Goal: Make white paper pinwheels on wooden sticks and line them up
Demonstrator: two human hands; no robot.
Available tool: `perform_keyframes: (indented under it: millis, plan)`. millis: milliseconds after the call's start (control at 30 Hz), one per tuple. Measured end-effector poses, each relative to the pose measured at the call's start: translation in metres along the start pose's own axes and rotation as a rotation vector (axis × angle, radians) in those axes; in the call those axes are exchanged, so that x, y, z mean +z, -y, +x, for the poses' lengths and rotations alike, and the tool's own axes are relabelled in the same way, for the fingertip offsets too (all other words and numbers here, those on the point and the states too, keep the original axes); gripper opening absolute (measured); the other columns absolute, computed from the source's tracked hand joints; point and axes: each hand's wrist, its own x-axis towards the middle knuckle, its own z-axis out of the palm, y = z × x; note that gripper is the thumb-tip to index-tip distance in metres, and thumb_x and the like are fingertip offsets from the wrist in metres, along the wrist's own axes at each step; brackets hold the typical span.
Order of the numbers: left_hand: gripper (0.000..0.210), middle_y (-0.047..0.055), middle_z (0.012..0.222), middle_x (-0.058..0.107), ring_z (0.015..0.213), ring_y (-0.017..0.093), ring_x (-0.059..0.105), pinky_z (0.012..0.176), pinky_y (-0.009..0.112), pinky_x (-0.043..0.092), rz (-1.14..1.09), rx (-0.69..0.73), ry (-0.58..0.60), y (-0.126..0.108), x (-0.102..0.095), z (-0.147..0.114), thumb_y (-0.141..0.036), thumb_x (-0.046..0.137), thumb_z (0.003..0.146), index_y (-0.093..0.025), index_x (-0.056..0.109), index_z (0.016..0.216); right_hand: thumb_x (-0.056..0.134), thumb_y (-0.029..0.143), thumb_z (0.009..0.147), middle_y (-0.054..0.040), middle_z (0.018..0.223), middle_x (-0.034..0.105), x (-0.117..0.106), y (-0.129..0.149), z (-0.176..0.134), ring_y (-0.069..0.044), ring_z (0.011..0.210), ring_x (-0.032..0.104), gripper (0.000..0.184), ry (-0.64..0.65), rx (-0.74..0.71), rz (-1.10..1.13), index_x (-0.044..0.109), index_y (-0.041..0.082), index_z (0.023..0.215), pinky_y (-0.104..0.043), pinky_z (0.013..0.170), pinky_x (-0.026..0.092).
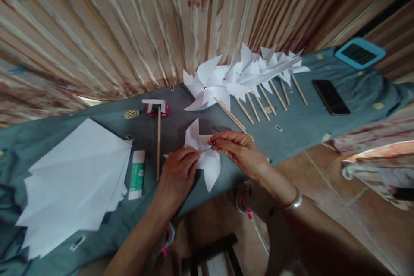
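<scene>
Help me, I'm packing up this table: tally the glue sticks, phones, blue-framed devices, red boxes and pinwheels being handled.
Glue stick: 1
Phone: 1
Blue-framed device: 1
Red box: 1
Handled pinwheel: 1
Total: 5

my head camera looked forward and down at my left hand (180,170) and right hand (241,152), close by, curtain (155,21) beyond
</scene>
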Motion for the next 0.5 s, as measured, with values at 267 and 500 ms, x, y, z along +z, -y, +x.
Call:
perform_keyframes:
  millis: [267, 500]
  plan:
    - [0.02, 0.005, 0.09, 0.073, 0.083, 0.017, 0.069, 0.076, 0.03, 0.054, 0.047, -0.012, -0.033, -0.0008, -0.0035, 0.0016, -0.016, 0.048, 0.093, -0.017, 0.067, 0.088, 0.083, 0.03, 0.065, -0.0008, 0.081, 0.076, 0.0021, -0.0003, 0.0001, -0.01, 0.07, 0.065, 0.015, -0.006, -0.011, -0.007, 0.078, 0.022, 0.077, -0.023, 0.07, 0.053]
    - [0.02, 0.006, 0.089, 0.073, 0.078, 0.019, 0.067, 0.069, 0.033, 0.05, 0.11, 0.007, -0.005, 0.0015, 0.0001, 0.0018, -0.014, 0.048, 0.092, -0.015, 0.067, 0.085, 0.077, 0.022, 0.069, 0.0003, 0.083, 0.077, -0.0017, -0.007, 0.0035, -0.014, 0.076, 0.069, 0.013, 0.003, -0.14, -0.216, 0.078, 0.025, 0.082, -0.03, 0.08, 0.055]
